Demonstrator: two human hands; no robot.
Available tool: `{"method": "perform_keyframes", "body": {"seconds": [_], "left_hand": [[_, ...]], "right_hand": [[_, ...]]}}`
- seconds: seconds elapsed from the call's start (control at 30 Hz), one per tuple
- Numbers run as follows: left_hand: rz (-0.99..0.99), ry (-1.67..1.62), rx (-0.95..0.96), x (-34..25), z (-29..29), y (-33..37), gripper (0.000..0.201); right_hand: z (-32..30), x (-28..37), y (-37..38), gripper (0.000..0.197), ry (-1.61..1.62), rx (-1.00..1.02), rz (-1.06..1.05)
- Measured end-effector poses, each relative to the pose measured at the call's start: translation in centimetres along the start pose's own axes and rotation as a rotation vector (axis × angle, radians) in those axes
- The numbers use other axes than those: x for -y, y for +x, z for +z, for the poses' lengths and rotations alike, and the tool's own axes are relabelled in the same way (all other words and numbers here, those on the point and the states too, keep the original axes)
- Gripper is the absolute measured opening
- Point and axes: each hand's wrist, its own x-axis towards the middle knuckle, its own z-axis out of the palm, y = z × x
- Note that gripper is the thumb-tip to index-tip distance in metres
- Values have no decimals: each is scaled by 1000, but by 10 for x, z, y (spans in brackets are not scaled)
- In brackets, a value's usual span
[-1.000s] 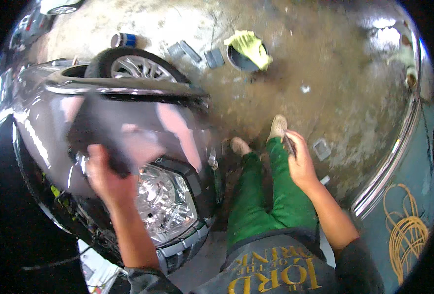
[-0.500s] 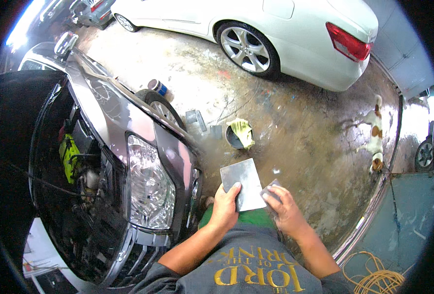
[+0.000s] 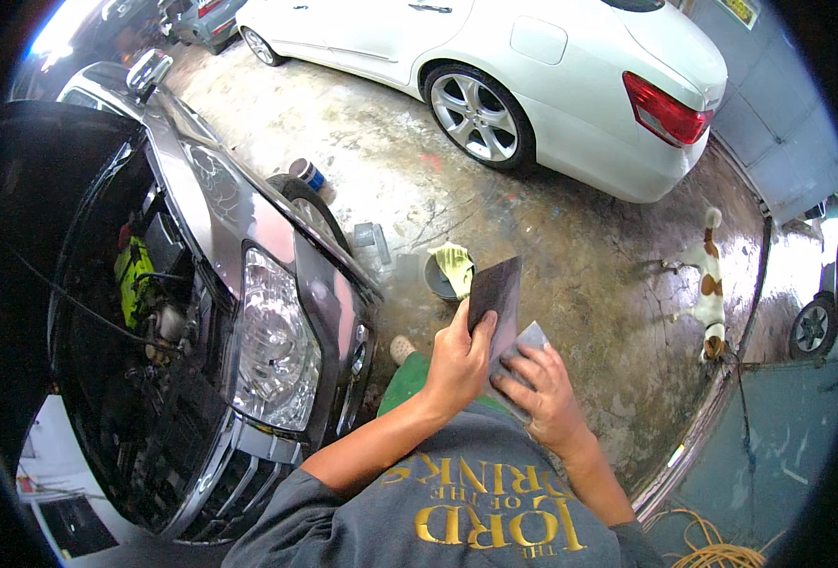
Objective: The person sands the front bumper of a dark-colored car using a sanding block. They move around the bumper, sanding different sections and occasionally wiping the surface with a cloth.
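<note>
In front of my body, my left hand (image 3: 458, 367) is closed on a flat, dark-faced rectangular sheet (image 3: 496, 292), thumb on the near face. The sheet stands tilted, one corner pointing away from me. Close beside it, my right hand (image 3: 545, 396) has its fingers laid over a smaller flat grey piece (image 3: 533, 335), whose pale corner sticks out past the fingertips. The two flat pieces overlap or nearly touch; their exact contact is hidden. Beyond my hands stands a dark bucket (image 3: 441, 279) with a yellow-green cloth (image 3: 454, 266) over its rim.
At my left is a dark car (image 3: 234, 208) with its bonnet up and pinkish patches by the headlight (image 3: 279, 350). A white car (image 3: 570, 114) stands ahead. A brown-and-white dog (image 3: 710, 284) is at right, near a coiled yellow hose (image 3: 712, 554). Grey flat pieces (image 3: 371, 243) lie on the floor.
My left hand has moved right and turned the sheet from its pale face to a dark one. My right hand has come against it. The view has shifted slightly.
</note>
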Motion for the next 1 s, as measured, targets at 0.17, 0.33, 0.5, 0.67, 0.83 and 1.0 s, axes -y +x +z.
{"method": "perform_keyframes", "body": {"seconds": [0.17, 0.33, 0.5, 0.67, 0.83, 1.0], "left_hand": [[-79, -167, 112, -2, 4, 43, 28], [-505, -535, 38, 74, 14, 53, 33], [-953, -671, -117, 178, 18, 75, 34], [-925, -588, 25, 251, 4, 130, 38], [-1039, -445, -4, 329, -10, 141, 39], [-1166, -424, -29, 365, -17, 142, 40]], "right_hand": [[11, -38, -19, 56, 219, -16, 309], [17, -34, 35, 66, 337, -190, 144], [118, -119, 19, 73, 332, 118, 596], [195, -201, -8, 70, 283, 491, 918], [251, -259, 23, 69, 321, 366, 1017], [296, -290, 24, 69, 435, 317, 1139]]}}
